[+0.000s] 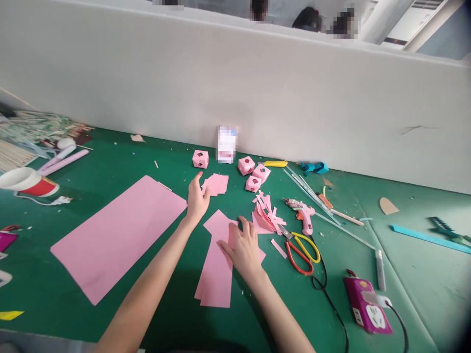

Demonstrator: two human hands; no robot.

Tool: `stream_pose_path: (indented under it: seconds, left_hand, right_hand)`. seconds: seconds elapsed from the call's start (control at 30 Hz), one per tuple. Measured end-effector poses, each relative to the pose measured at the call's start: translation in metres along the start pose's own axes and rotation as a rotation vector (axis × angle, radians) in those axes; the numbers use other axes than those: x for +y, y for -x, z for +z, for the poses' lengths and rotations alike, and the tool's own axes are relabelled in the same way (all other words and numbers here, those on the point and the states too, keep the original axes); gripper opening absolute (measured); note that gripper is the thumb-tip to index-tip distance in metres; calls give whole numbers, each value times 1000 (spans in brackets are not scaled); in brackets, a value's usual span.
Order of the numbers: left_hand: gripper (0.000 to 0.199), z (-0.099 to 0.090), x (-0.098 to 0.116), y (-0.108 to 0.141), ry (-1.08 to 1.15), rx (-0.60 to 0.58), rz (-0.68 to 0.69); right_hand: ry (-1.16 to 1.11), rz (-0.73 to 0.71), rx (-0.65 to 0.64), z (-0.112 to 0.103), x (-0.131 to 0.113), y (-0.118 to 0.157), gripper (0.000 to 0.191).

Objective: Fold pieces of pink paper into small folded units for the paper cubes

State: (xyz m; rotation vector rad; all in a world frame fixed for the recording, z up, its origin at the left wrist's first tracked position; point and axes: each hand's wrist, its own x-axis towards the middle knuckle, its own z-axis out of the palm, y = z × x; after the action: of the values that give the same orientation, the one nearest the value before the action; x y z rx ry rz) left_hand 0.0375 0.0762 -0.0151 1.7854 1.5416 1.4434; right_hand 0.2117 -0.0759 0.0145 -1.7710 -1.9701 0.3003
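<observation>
My left hand (197, 200) is at the left edge of a small fanned pile of pink paper squares (218, 183). Its fingers are apart, and whether they touch the pile I cannot tell. Over some pink paper strips (217, 274) lies my right hand (246, 245), fingers spread, covering part of them. Left of my left hand lies a large pink paper sheet (121, 240). Beyond the hands sit several folded pink paper balls (200, 159) with diamond-shaped openings. Pink paper scraps (270, 211) and scissors (303, 252) with red and yellow handles are right of my right hand.
A pink glue gun (303, 214), a yellow cutter (275, 163), clear sticks and a purple power socket (370, 306) with a black cable occupy the right. A paper cup (40, 184) and wooden sticks (16, 154) stand left. A white partition (235, 78) borders the back.
</observation>
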Motion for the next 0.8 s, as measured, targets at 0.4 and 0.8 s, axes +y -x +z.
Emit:
stream_pose_path:
  seconds: [0.4,0.8]
  left_hand:
    - [34,-9,-4,21,146,48,-139]
    - [48,-15,27,15,473,-204,-344]
  right_hand:
    - [-1,-15,-11,18,2,-14,28]
    - [-890,436,17,-11,0,-43,51]
